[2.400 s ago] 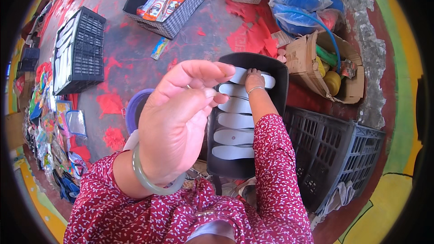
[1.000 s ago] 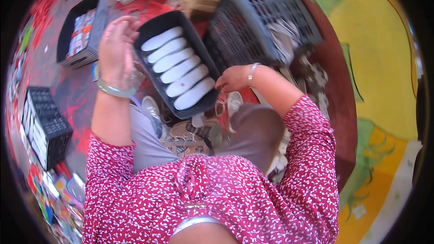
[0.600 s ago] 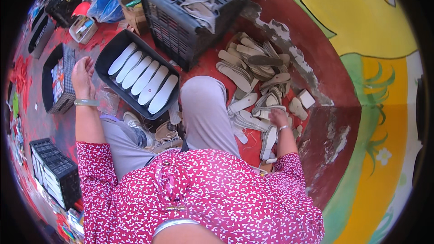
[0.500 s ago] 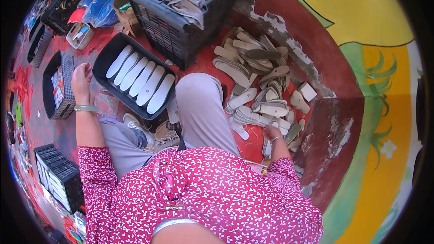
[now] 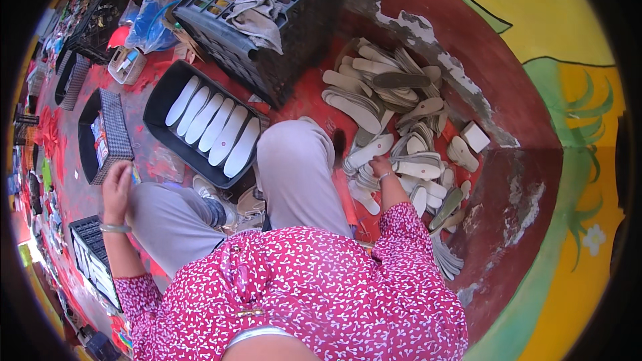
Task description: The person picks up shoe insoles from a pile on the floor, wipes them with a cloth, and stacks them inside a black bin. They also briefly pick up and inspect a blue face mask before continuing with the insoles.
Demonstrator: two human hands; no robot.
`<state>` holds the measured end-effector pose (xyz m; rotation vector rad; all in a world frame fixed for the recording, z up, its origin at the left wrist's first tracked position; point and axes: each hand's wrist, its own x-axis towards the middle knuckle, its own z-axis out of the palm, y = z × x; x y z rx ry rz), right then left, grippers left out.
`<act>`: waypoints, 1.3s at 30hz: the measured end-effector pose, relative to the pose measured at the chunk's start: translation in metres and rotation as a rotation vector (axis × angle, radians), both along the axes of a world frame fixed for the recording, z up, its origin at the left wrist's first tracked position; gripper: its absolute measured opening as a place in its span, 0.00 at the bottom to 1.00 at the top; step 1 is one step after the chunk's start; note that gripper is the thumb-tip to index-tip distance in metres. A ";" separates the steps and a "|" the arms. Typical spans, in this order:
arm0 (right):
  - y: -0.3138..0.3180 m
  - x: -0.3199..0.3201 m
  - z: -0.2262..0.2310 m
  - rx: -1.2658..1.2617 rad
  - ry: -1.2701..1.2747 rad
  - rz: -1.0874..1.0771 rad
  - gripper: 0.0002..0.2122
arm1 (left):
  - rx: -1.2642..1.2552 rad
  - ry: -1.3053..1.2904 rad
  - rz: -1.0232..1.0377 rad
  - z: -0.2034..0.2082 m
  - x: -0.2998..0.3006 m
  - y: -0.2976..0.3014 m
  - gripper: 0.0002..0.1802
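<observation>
Insole pile (image 5: 409, 144): heaped on the red-stained floor (image 5: 67, 154), along its edge with the maroon foot of the wall (image 5: 521, 194); stacks overlap at several angles, and one dark grey-green insole (image 5: 401, 80) lies across the upper part.
Right hand (image 5: 381, 166): at the left edge of the pile, fingers drawn narrow and pointing over a pale insole (image 5: 366, 152); I cannot tell whether they grip it.
Silver bangle (image 5: 386, 175): around the right wrist.
Left hand (image 5: 117, 187): raised near the left knee (image 5: 150, 204), well apart from the pile, fingers slack and loosely unfurled.
Pale green bangle (image 5: 115, 228): around the left wrist.
Black bin (image 5: 152, 103): tilted to the view, its lower right corner just beside the right knee (image 5: 294, 150).
White insoles (image 5: 214, 127): side by side in one row inside the bin, running from its upper left end to its lower right end.
Slotted crate (image 5: 234, 53): between bin and pile, farther from the body, a grey cloth (image 5: 257, 19) draped over its near top edge.
Checked basket (image 5: 117, 144): left of the bin, packets inside, its lower corner near the left hand.
White block (image 5: 475, 137): at the pile's right edge, close to the wall.
</observation>
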<state>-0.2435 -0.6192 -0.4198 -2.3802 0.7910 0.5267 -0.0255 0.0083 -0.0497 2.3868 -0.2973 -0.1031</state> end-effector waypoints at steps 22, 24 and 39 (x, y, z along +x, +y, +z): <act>-0.029 0.222 -0.003 -0.424 0.219 0.073 0.37 | 0.353 -0.194 0.072 -0.004 -0.001 -0.031 0.05; -0.022 0.221 0.010 -0.469 0.123 0.067 0.33 | 0.343 -0.180 0.077 -0.005 -0.002 -0.034 0.04; 0.028 0.162 0.123 -0.357 0.054 0.173 0.14 | 0.254 -0.318 0.040 -0.005 -0.009 -0.040 0.04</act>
